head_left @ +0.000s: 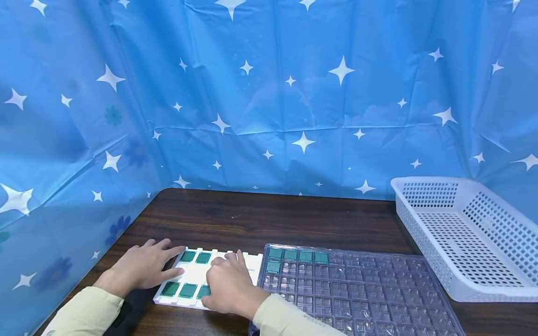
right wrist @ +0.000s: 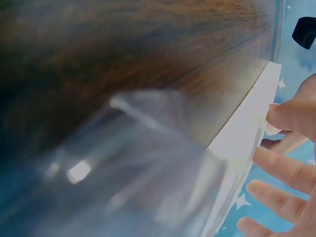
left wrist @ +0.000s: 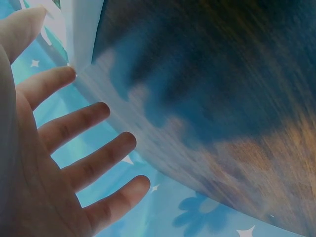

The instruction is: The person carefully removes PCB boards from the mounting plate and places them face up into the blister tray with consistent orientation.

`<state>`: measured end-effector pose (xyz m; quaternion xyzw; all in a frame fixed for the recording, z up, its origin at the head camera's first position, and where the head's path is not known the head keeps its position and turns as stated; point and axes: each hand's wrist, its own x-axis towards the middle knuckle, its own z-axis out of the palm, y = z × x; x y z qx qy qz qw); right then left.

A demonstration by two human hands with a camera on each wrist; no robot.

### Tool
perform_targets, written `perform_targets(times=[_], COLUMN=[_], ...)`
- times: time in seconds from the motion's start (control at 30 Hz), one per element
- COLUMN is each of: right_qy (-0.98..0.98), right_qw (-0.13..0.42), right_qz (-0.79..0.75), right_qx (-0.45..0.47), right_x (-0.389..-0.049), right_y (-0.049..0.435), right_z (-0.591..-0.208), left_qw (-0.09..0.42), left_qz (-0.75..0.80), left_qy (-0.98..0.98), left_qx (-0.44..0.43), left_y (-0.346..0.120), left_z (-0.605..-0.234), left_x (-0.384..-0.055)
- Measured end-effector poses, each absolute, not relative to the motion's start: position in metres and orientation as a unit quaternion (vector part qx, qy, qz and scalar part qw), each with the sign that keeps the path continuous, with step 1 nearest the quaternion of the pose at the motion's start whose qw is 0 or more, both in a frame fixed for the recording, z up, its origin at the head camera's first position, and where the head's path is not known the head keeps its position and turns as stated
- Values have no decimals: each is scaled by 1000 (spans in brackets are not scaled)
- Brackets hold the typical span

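A white tray [head_left: 191, 272] with two rows of slots lies on the table, with green square pieces [head_left: 187, 290] in its left slots. My left hand [head_left: 145, 265] is at the tray's left end, thumb and forefinger reaching over its edge; its fingers are straight and spread in the left wrist view. My right hand [head_left: 231, 283] is over the tray's right half, its thumb side close to the third green square [head_left: 203, 291] of the near row. In the right wrist view its fingers [right wrist: 279, 197] are extended and spread. The hand hides several slots in the head view.
A clear plastic compartment tray [head_left: 357, 289] lies to the right, with several green squares [head_left: 306, 255] in its far left corner. Behind its right side stands a white perforated basket [head_left: 456, 280]. A blue star-patterned curtain [head_left: 269, 93] encloses the dark wooden table [head_left: 269, 214].
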<state>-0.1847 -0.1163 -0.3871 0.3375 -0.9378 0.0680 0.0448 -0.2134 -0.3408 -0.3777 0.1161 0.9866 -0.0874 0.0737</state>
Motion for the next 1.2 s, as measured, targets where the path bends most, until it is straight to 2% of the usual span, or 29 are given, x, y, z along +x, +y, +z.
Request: perform_targets(times=[0.23,1.2], right_qy=[-936,-930], right_qw=[31,58], right_qz=[71,78], right_qx=[343,356], right_x=[-185,-187], right_y=[-118,-108], right_z=[-386,-382], left_qw=[75,89], left_qz=[-89,-84], left_qy=[986,986], left_qx=[117,116], left_y=[-340,-342], left_z=[-376,-375], left_x=[-213,-215])
